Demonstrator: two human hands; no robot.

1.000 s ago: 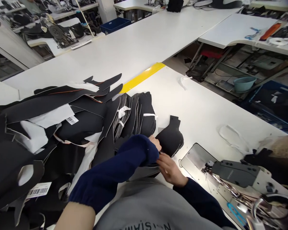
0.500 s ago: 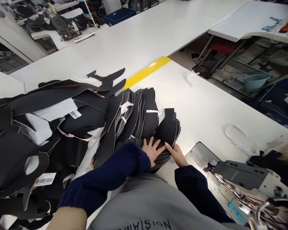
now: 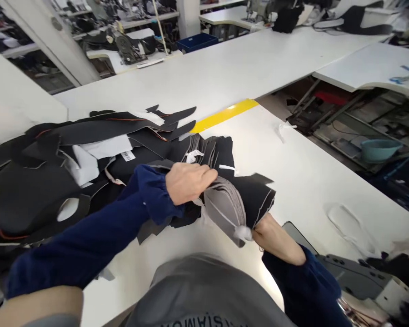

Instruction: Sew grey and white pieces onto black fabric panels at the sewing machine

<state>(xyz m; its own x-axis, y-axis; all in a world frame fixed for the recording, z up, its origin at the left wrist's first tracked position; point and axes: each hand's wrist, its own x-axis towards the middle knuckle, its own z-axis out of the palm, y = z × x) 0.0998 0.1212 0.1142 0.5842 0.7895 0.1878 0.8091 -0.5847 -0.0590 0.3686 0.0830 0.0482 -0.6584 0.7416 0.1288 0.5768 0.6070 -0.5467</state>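
My left hand is closed over the top edge of a bundle of cut fabric pieces, tilted up so that its grey side shows. A white tie knots round the lower part of this bundle. My right hand is closed at the lower edge of a stack of black fabric pieces, close to the white knot; its fingertips are partly hidden. Behind them more black bundles stand, bound with white strips. A heap of black cut pieces with white paper and barcode labels spreads to the left.
A grey sewing machine stands at the right, beside a loose white strip loop. Yellow tape crosses the white table. A gap in the tables at the right shows a turquoise basin below.
My left hand has moved from lying flat on the stack to clasping a lifted bundle, turning its grey side up. My right hand has shifted lower right. The view has tilted upward.
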